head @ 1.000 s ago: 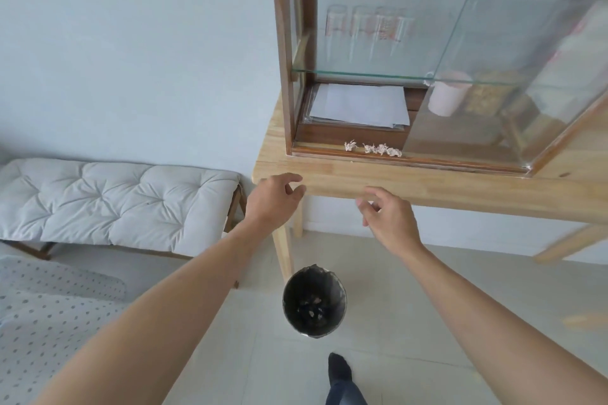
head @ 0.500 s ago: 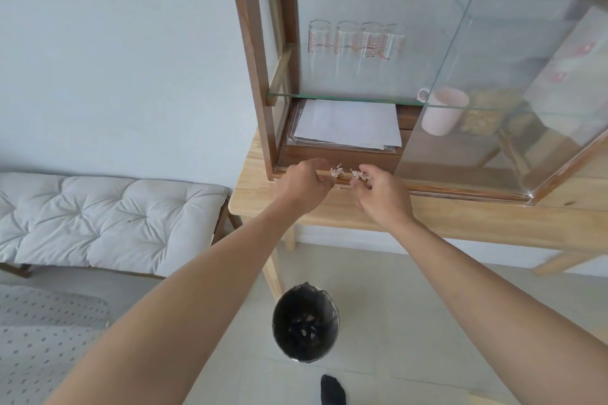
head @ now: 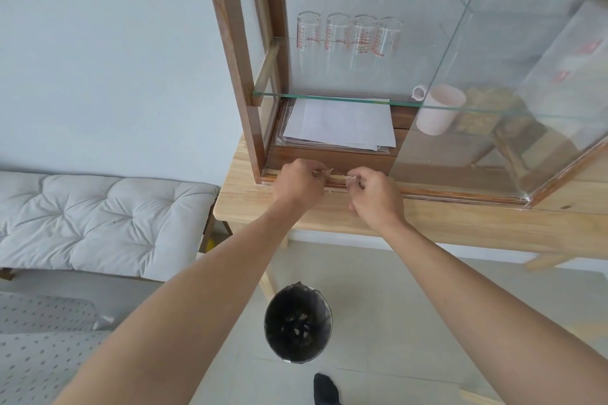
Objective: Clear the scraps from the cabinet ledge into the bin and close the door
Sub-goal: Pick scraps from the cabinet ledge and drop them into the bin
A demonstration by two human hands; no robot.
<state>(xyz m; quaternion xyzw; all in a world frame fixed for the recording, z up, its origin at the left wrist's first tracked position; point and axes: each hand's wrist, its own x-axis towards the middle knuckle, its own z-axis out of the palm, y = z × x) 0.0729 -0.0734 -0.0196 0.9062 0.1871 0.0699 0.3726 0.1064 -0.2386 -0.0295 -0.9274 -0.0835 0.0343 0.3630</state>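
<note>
I have both hands pinched on the scraps (head: 330, 170) along the cabinet ledge (head: 460, 196), left hand (head: 300, 183) and right hand (head: 375, 194) each closed on a small clump; I should pinch low against the wood so no crumbs slip, then carry them straight down to the bin (head: 297, 324). I count one bin, four glasses (head: 348, 39), one mug (head: 439, 110), and the sliding glass door (head: 526, 92) stands open.

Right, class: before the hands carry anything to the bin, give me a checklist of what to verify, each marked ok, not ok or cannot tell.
1. Left hand pinched on scraps: ok.
2. Right hand pinched on scraps: ok.
3. Ledge fully cleared: cannot tell, hands cover it.
4. Bin open, below the hands: ok.
5. Glass door closed: not ok, still slid open.
</note>
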